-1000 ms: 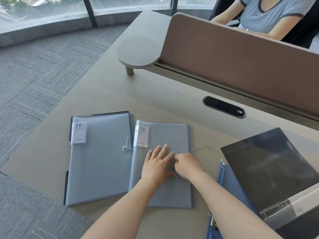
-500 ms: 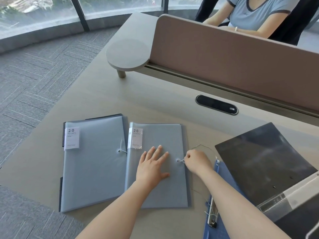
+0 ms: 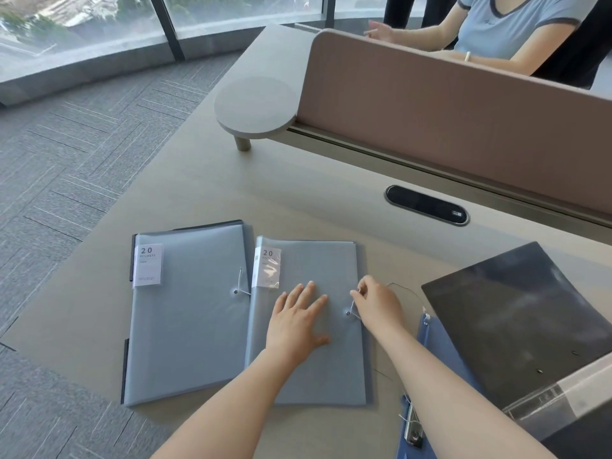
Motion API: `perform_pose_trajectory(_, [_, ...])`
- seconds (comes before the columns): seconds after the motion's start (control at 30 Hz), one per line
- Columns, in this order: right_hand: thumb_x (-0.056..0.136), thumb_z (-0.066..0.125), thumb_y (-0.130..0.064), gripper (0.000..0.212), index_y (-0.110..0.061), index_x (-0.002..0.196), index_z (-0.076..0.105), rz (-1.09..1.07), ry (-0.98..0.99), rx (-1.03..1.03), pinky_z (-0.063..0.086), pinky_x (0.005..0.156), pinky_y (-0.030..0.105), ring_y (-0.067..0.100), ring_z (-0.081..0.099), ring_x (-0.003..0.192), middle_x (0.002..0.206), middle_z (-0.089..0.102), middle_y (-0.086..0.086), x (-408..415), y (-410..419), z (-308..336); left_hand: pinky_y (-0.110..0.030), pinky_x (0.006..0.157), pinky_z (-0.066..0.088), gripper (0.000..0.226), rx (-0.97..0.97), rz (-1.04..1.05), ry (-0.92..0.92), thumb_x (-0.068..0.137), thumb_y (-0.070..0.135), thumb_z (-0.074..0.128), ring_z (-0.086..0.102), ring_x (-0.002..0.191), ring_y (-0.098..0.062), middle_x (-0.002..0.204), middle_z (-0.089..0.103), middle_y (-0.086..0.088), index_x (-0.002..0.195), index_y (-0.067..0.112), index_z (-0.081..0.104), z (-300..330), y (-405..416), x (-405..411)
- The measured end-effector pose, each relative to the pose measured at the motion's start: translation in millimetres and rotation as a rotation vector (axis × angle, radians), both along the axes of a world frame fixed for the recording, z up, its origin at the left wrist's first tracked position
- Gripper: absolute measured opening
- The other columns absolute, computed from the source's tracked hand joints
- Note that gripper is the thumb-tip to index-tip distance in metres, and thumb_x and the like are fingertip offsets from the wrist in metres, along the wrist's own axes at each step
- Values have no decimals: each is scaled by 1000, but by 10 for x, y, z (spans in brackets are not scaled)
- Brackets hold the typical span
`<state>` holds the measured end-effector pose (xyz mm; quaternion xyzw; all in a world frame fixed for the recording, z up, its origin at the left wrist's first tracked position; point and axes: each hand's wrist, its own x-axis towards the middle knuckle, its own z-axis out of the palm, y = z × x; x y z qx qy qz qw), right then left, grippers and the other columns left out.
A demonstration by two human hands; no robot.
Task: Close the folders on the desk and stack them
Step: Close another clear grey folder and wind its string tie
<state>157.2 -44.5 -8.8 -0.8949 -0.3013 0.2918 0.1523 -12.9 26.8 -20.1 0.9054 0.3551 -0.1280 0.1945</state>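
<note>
Bare desk (image 3: 331, 193) lies open beyond the folders (image 3: 185, 313); the black binder (image 3: 516, 313) crowds the right, perhaps overlapping a blue one.

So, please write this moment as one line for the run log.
left hand: flat on right grey folder | right hand: pinching closure string at button | left grey folder: closed | stacked: no
</note>
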Motion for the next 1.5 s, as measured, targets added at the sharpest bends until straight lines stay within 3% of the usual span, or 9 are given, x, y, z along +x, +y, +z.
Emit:
perform_pose_trajectory(0.2, [91, 50, -19, 12, -11, 95, 59, -176, 3, -24, 37, 65, 32, 27, 52, 77, 84, 60, 3, 26, -102, 50, -40, 119, 18, 85, 126, 315, -55, 84, 51, 65, 15, 151, -28, 164, 17, -8, 154, 22, 26, 105, 137, -204])
perform_pose_trajectory(0.37, [78, 49, -7, 26, -14, 55, 40, -217, 95, -73, 24, 49, 31, 28, 41, 59, 54, 42, 7, -17, -143, 91, -39, 90, 45, 81, 13, 671, -95, 81, 46, 70, 42, 122, -30, 136, 43, -9, 145, 15, 33, 216, 198, -284])
perform_pose_trajectory(0.6, [74, 52, -5, 18, -5, 56, 54, -351, 270, -108, 39, 54, 29, 38, 71, 75, 58, 59, 13, 4, -105, 20, -35, 84, 44, 51, -340, 1130, -231, 71, 45, 68, 49, 111, -34, 113, 60, -10, 111, 13, 62, 244, 398, -273])
perform_pose_trajectory(0.7, [70, 51, -4, 18, -8, 53, 53, -368, 276, -100, 54, 63, 37, 38, 71, 74, 59, 60, 13, 13, -114, 30, -38, 77, 54, 46, -410, 1159, -289, 57, 52, 63, 60, 99, -32, 98, 67, -7, 88, 19, 68, 195, 487, -305])
perform_pose_trajectory(0.83, [65, 53, -8, 18, -16, 50, 46, -382, 277, -38, 58, 68, 51, 29, 57, 56, 54, 49, 8, -13, -164, 22, -31, 64, 45, 37, -496, 1176, -492, 77, 37, 73, 62, 87, -22, 107, 62, -6, 101, 12, 61, 366, 498, -288])
perform_pose_trajectory(0.9, [68, 55, -9, 16, -13, 54, 50, -427, 299, 2, 60, 67, 54, 36, 65, 57, 54, 55, 8, -57, -162, 81, -32, 67, 42, 30, -532, 1182, -566, 84, 32, 68, 60, 90, -20, 109, 61, -5, 106, 15, 57, 392, 494, -295])
perform_pose_trajectory(1.17, [79, 63, -21, 11, -12, 83, 58, -503, 298, 144, 57, 75, 49, 30, 63, 68, 77, 65, 7, -170, 20, 200, -27, 61, 40, 24, -628, 1221, -766, 88, 30, 64, 54, 75, -17, 95, 62, -4, 104, 13, 57, 557, 597, -492])
perform_pose_trajectory(1.3, [80, 63, -15, 10, -19, 89, 63, -385, 283, 184, 56, 83, 46, 31, 67, 89, 89, 70, 3, -350, 334, 259, -27, 58, 39, 26, -573, 1268, -800, 89, 30, 64, 54, 74, -15, 96, 61, -5, 107, 14, 57, 657, 803, -753])
perform_pose_trajectory(1.5, [80, 64, -13, 17, -13, 96, 70, -228, 304, 193, 51, 79, 37, 30, 68, 92, 95, 75, 8, -819, 844, 216, -23, 61, 41, 25, -434, 1346, -801, 91, 23, 63, 56, 84, -16, 104, 62, -5, 112, 10, 59, 657, 1141, -1345])
